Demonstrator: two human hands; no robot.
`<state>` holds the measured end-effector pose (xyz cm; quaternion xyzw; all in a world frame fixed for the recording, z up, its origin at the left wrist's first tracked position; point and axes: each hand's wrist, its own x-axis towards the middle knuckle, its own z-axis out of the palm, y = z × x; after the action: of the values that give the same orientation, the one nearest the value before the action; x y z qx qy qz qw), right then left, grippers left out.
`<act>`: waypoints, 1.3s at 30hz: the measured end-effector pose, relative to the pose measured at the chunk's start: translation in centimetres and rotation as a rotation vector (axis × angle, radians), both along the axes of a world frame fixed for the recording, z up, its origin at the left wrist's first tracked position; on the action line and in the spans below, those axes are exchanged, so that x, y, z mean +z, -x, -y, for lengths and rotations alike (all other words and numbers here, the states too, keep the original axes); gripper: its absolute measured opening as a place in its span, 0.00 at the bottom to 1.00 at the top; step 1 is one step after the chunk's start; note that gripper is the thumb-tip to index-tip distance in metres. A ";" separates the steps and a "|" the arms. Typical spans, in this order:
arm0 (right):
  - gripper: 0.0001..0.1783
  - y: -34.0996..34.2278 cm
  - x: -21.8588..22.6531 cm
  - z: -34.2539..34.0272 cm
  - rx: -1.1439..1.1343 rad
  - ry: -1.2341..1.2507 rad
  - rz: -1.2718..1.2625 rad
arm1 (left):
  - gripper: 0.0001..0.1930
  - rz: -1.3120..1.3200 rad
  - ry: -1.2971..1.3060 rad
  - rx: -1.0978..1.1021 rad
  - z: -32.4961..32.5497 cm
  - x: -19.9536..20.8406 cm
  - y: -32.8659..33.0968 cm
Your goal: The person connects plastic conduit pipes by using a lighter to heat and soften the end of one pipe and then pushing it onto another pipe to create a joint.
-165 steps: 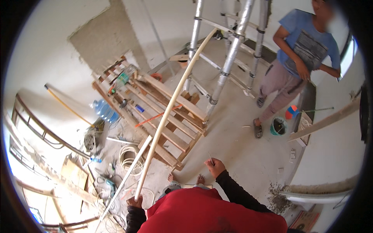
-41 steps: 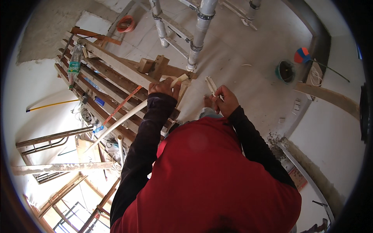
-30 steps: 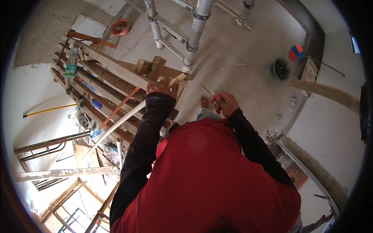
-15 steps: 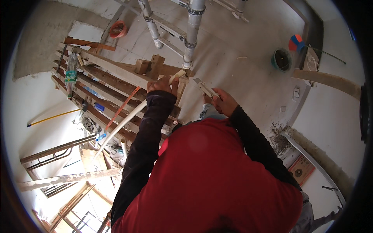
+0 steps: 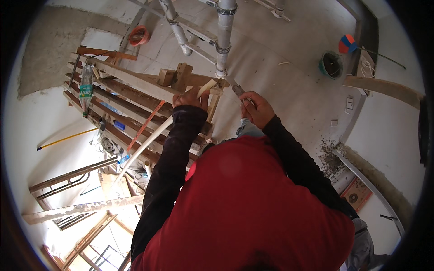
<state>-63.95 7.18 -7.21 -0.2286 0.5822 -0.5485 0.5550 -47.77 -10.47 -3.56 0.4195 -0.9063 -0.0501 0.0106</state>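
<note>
My left hand (image 5: pixel 190 98) is closed around a long cream plastic strip or pipe (image 5: pixel 147 143), close to its far end. That end sticks out past my fingers, and the rest runs back down to the left beside my forearm. In my right hand (image 5: pixel 259 109) is a utility knife (image 5: pixel 237 90), gripped by the handle. Its blade points up and left toward the strip's end, with a gap between them. Under my left hand lies a rack of long wooden beams (image 5: pixel 131 88), partly covered by my sleeve.
A clear bottle (image 5: pixel 86 92) and an orange-red strip (image 5: pixel 145 125) lie on the beams. Beyond stands a metal scaffold frame (image 5: pixel 224 36). An orange bucket (image 5: pixel 139 35) sits far left, a green bucket (image 5: pixel 331 64) far right. A curved board (image 5: pixel 384 88) leans at right.
My right hand has shifted a little left and up, bringing the knife closer to the strip's end. My left hand keeps its hold in nearly the same place.
</note>
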 end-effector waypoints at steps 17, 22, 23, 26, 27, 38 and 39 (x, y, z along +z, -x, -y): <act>0.05 1.0 -2.3 1.0 0.043 0.113 0.007 | 0.20 0.070 -0.181 -0.040 1.0 0.7 0.6; 0.03 0.5 0.5 1.3 0.006 0.056 0.257 | 0.20 0.066 -0.132 -0.037 0.9 0.0 0.3; 0.03 0.5 0.4 1.2 0.026 0.033 0.235 | 0.19 0.068 -0.128 -0.035 0.9 0.0 0.4; 0.04 0.6 0.1 1.0 0.073 -0.022 0.187 | 0.19 0.056 -0.136 -0.035 0.8 0.3 0.5; 0.03 0.4 0.2 1.1 0.078 -0.030 0.184 | 0.20 0.061 -0.129 -0.033 0.8 0.2 0.5; 0.08 1.1 -0.3 1.5 0.189 0.031 0.251 | 0.20 0.037 -0.142 -0.043 0.9 0.3 0.4; 0.08 1.2 -0.3 1.5 0.207 0.047 0.256 | 0.20 0.041 -0.144 -0.039 0.9 0.3 0.5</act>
<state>-65.17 5.65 -7.52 -0.2282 0.4670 -0.5265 0.6727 -48.22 -11.39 -3.23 0.4025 -0.9084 -0.1067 -0.0390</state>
